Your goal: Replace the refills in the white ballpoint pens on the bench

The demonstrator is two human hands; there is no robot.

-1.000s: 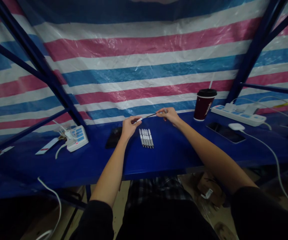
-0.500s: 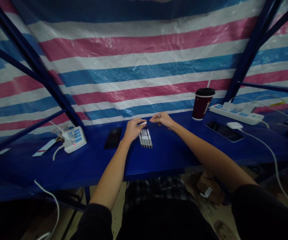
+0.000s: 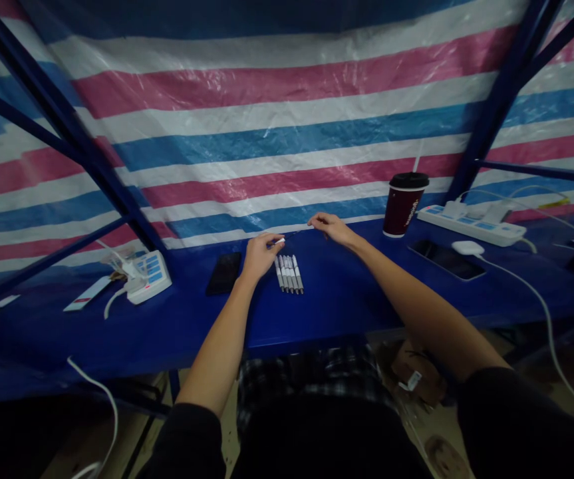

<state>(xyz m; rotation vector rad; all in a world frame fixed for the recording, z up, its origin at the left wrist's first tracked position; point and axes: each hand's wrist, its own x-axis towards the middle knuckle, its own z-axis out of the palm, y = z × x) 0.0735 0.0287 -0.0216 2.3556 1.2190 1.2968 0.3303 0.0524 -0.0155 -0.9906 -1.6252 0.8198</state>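
The left hand grasps a white pen barrel; the right hand pinches a thin pen refill lying between both hands, above the worktop. Five pens sit at the left hand's four o'clock, a lidded cup at the right's two.

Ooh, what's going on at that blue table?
Someone is busy with both hands over the blue table. The left hand pinches a small white piece. The right hand seems to hold the far end of a thin stick reaching toward that piece; it's too blurry to tell whether they touch. Just below the hands, a row of pens lies side by side, and a dark red cup stands off to the right.
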